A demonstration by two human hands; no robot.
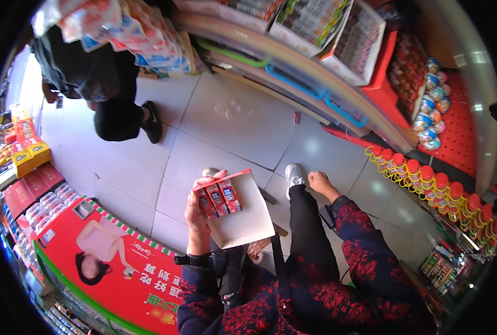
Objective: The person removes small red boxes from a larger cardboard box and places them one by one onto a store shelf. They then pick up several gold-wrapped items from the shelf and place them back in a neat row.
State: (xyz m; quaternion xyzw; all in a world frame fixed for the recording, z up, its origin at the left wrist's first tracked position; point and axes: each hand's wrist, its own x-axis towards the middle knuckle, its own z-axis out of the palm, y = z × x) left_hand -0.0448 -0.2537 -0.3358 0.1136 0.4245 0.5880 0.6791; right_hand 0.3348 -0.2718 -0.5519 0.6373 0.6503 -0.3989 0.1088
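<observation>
My left hand [197, 215] grips the side of a shallow white cardboard box [248, 222] with a red edge. Three small red packs [219, 200] with blue and white print stand in a row inside it, against the held side. The rest of the box's inside shows bare white card. Out past my knee is my right hand [322, 184], its fingers curled and its palm hidden, apart from the box. A small red pack [296, 117] lies on the tiled floor [227, 138] ahead, near the foot of the display counter.
A person in dark clothes [114, 96] stands at upper left beside hanging packets [148, 37]. A curved counter [248, 46] bears boxes of sweets [311, 21]. Red-capped bottles in yellow wire holders [426, 178] line the right. A red chest [118, 268] with printed advertising stands left.
</observation>
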